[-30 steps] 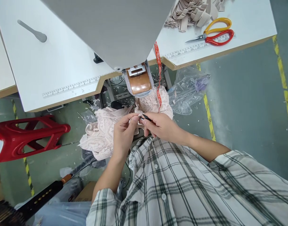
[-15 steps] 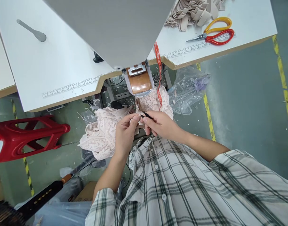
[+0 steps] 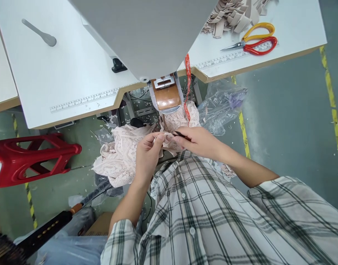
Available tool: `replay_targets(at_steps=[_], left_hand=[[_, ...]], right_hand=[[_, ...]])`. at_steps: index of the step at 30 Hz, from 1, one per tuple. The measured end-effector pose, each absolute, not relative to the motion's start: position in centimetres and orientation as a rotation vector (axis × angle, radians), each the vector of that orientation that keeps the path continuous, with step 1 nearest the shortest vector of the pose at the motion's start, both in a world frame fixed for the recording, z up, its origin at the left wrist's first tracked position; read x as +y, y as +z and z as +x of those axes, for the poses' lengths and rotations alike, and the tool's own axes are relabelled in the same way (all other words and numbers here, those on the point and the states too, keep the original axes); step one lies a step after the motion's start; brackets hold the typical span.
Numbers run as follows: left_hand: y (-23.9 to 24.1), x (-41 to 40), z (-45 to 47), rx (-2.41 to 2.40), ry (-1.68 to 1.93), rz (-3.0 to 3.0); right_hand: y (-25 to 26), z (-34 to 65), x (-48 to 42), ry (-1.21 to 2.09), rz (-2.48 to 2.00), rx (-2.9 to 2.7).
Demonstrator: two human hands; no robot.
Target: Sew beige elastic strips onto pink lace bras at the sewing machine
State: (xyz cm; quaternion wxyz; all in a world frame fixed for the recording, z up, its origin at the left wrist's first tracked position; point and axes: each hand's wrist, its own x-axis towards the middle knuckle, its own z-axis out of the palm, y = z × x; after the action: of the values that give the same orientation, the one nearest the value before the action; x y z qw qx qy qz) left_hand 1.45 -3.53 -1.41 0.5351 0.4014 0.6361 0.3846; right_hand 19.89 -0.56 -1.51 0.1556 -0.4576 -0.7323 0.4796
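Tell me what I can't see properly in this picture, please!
All in the head view:
Dark tool: partly covered by the right hand, so its kind is unclear.
Pale fabric: its pinched part is hidden by the fingers of the left hand.
Beige strips: pile cut off by the top edge.
Red stool: cut off by the left edge.

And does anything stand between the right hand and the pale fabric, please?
Nothing visible blocks the way: the right hand, holding a slim dark tool, is close beside the pale fabric pinched by the left hand.
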Motion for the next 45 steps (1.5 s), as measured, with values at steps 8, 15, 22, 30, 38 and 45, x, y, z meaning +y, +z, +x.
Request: replay_targets(at_steps=[8,15,22,30,38,45], left_hand=[[-1.6,-3.4,1.2,1.487,0.931,0.858],[-1.6,-3.5,1.3,1.483,0.917,0.883],[-1.5,-3.4,1.2,1.462,0.922,0.899],[-1.7,-3.4,1.0,1.431,0.923,0.865],[-2.5,-3.3,0.8,1.371,0.936,0.804],[-1.3,-2.3,0.2,1.363,0.726,0.955]], right_hand=[[-2.4,19.8,-2.1,0.914,-1.438,-2.234],[-2.5,18.4,-2.0,0.736,-1.48,-2.331],[-2.3,17.8,-1.6,0.642,-1.482,-2.397],[-2.4,17.9,-1.3,0.599,-1.448,-2.428],[-2.9,18.5,-0.7,0.809,-1.487,-2.213],[-3.0,20.4,0.8,0.874,-1.376,-2.051]])
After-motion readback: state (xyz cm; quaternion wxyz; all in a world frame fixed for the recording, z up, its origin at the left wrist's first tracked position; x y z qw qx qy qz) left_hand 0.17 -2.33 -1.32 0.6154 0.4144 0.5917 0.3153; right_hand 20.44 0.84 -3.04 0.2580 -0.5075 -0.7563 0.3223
